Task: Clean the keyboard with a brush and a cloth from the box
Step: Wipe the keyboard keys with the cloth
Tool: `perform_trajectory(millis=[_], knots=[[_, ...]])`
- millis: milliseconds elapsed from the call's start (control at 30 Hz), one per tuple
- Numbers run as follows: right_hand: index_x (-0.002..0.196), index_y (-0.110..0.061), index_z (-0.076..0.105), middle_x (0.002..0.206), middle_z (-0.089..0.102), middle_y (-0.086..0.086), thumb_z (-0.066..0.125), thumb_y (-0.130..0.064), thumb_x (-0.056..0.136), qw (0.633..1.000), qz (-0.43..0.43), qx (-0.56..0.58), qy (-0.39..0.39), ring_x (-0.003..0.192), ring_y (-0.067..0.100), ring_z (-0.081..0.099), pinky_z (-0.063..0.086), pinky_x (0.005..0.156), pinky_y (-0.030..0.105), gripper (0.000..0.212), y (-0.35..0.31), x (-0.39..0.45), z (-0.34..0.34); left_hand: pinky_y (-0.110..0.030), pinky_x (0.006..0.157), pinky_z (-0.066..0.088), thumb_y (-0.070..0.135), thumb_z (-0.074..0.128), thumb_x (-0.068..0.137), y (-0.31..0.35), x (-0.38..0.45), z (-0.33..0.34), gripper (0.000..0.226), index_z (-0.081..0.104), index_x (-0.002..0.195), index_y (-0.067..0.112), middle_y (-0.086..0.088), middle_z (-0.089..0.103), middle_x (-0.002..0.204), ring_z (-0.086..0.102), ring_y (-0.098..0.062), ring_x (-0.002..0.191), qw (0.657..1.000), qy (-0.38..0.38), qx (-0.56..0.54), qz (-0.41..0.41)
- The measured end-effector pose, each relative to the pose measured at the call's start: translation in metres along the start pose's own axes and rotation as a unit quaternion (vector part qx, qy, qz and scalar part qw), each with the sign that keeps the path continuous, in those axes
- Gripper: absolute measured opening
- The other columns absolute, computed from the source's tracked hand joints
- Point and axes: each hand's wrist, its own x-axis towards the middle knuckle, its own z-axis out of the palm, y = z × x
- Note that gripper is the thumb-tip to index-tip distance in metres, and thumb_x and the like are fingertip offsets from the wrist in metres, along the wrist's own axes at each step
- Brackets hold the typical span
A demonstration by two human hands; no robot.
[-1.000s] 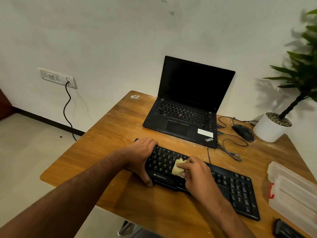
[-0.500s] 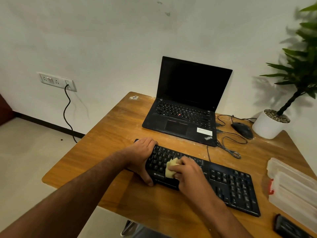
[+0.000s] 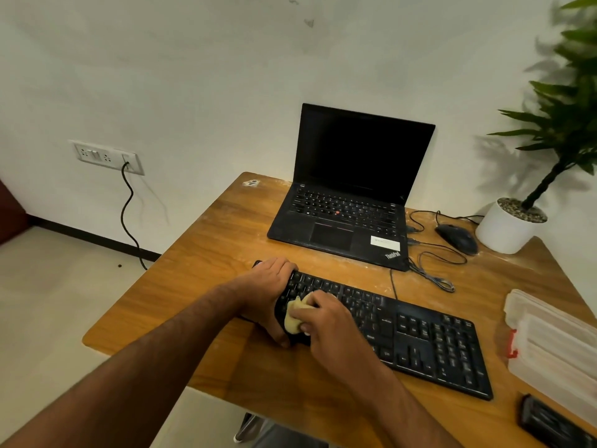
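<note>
wiping keyboard [image 3: 420,344] at 9 o'clock end | right hand [image 3: 326,321] pinching yellow cloth [image 3: 292,320] | left hand [image 3: 268,286] gripping edge | short, firm strokes advised

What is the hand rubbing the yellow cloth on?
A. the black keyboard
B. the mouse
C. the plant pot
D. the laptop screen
A: the right hand presses the yellow cloth onto the left end of the black keyboard, which the left hand holds steady.

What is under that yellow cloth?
The black keyboard lies under the yellow cloth, at its left end. The right hand presses the cloth down, so the keys right beneath it are covered.
</note>
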Motion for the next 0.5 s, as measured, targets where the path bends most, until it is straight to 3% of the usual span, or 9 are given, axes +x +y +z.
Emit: perform_trajectory(millis=[233,333,500], knots=[[0.128,-0.032,0.066,0.112,0.045,-0.019,0.071,-0.008,0.089,0.998,0.037,-0.049,-0.016,0.107,0.001,0.04,0.043,0.095,0.02,0.046,0.026,-0.044,-0.02,-0.039,0.121,0.032,0.082,0.085,0.045,-0.004,0.003,0.001,0.141,0.022,0.153,0.018,0.002,0.034,0.146,0.034,-0.015,0.132,0.999,-0.017,-0.031,-0.008],[0.128,-0.031,0.065,0.117,0.046,-0.015,0.068,-0.01,0.091,0.998,0.032,-0.05,-0.006,0.111,0.002,0.039,0.039,0.097,0.019,0.042,0.02,-0.04,-0.015,-0.037,0.119,0.033,0.082,0.085,0.044,-0.003,0.003,0.001,0.14,0.023,0.153,0.018,0.002,0.034,0.144,0.034,-0.014,0.129,0.999,-0.014,-0.028,-0.008],[0.128,-0.024,0.063,0.12,0.046,-0.004,0.058,-0.01,0.096,0.999,-0.023,-0.032,-0.011,0.112,0.011,0.041,0.046,0.098,0.03,0.036,-0.008,-0.017,0.006,-0.036,0.117,0.035,0.081,0.085,0.046,-0.003,0.003,0.005,0.138,0.025,0.151,0.015,0.001,0.036,0.141,0.036,-0.014,0.126,1.0,0.011,-0.004,0.002]])
